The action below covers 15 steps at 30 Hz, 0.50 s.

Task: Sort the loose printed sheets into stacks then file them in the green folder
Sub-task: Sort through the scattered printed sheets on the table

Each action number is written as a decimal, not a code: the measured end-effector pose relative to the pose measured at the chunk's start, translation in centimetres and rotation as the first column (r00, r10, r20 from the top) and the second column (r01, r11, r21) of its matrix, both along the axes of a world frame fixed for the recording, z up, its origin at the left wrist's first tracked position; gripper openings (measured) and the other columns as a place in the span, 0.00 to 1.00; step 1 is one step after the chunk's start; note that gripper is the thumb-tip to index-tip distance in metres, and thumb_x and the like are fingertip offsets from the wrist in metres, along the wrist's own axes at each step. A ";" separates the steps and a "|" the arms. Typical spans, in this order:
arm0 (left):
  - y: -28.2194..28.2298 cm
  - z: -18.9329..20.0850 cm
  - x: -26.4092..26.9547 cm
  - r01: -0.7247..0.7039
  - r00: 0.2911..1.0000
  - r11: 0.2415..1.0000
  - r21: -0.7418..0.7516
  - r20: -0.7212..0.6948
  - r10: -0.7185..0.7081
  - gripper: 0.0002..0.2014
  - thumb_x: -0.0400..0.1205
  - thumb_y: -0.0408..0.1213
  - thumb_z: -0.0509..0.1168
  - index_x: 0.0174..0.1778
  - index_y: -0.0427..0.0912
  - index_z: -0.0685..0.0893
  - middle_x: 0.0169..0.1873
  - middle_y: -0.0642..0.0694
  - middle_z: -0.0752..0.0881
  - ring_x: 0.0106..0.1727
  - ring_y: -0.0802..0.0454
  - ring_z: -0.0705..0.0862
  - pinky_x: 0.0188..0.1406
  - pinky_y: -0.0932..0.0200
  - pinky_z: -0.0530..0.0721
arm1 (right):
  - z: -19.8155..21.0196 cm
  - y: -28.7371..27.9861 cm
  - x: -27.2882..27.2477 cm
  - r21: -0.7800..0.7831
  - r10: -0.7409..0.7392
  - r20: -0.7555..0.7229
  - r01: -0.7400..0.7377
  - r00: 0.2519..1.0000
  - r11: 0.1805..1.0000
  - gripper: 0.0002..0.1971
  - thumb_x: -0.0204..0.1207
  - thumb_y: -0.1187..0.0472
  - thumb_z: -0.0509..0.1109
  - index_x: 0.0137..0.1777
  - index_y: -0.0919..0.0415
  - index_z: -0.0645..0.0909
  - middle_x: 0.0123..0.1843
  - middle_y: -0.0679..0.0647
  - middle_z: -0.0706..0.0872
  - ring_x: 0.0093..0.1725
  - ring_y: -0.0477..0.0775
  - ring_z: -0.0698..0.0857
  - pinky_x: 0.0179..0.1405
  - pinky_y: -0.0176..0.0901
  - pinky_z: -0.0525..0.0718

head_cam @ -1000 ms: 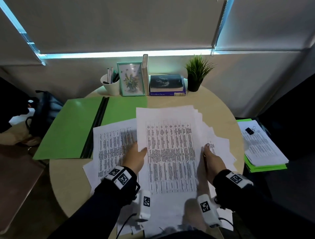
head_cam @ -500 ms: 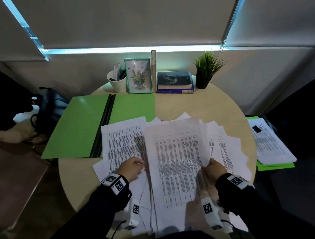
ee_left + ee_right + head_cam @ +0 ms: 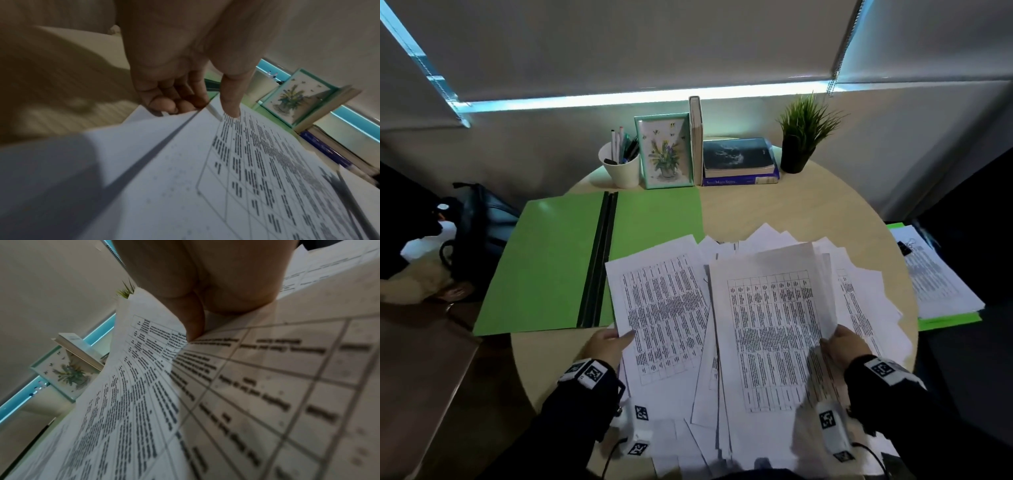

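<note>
Loose printed sheets lie fanned over the round table's near half. My left hand pinches the left edge of one printed sheet, thumb on top and fingers curled beneath, as the left wrist view shows at that sheet. My right hand grips the right edge of a raised sheaf of sheets, which bends upward at my thumb. The green folder lies open at the left, its right flap partly under the left sheet.
At the table's far edge stand a pen cup, a framed flower picture, books and a potted plant. A clipped paper stack on a green folder sits off to the right. A dark bag is at left.
The sheaf held upright by both hands has been lowered and tilted right. My left hand let go of it and moved left to the edge of the left sheet.
</note>
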<state>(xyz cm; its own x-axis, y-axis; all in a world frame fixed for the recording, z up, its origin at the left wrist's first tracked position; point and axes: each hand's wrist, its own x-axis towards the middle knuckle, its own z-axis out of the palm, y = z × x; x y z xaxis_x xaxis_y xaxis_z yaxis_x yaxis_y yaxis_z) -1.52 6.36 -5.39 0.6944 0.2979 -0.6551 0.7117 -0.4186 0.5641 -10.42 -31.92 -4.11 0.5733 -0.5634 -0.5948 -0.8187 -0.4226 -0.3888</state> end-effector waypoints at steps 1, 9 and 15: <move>-0.3 0.0 0.0 0.048 0.999 0.999 0.013 -0.005 -0.048 0.19 0.74 0.52 0.72 0.49 0.39 0.84 0.39 0.45 0.87 0.42 0.44 0.86 0.47 0.55 0.83 | -0.1 0.0 0.0 -0.005 -0.002 -0.002 0.002 1.000 1.000 0.15 0.79 0.65 0.64 0.64 0.71 0.77 0.61 0.68 0.84 0.55 0.64 0.81 0.59 0.48 0.77; -0.4 0.9 1.4 0.173 0.975 0.965 0.196 0.107 -0.196 0.16 0.77 0.42 0.71 0.56 0.38 0.80 0.48 0.41 0.84 0.48 0.43 0.82 0.53 0.54 0.80 | -0.3 0.0 -0.3 0.030 -0.058 0.020 0.057 0.998 0.998 0.13 0.80 0.67 0.64 0.62 0.69 0.77 0.47 0.61 0.79 0.46 0.59 0.76 0.47 0.43 0.71; 1.6 1.8 2.4 0.123 0.967 0.968 0.219 0.192 -0.166 0.17 0.76 0.28 0.70 0.61 0.34 0.79 0.55 0.36 0.86 0.44 0.45 0.80 0.47 0.57 0.75 | 0.0 0.1 -0.5 0.033 -0.055 0.038 0.054 0.998 0.998 0.14 0.80 0.67 0.63 0.64 0.69 0.77 0.50 0.62 0.81 0.47 0.57 0.75 0.50 0.41 0.69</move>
<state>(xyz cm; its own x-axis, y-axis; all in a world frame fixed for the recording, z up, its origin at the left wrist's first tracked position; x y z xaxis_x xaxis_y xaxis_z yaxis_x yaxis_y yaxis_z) 0.87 7.91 -3.59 0.8538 0.2965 -0.4279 0.5116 -0.6297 0.5846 -10.92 -31.81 -4.10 0.5651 -0.5752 -0.5914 -0.8243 -0.3645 -0.4332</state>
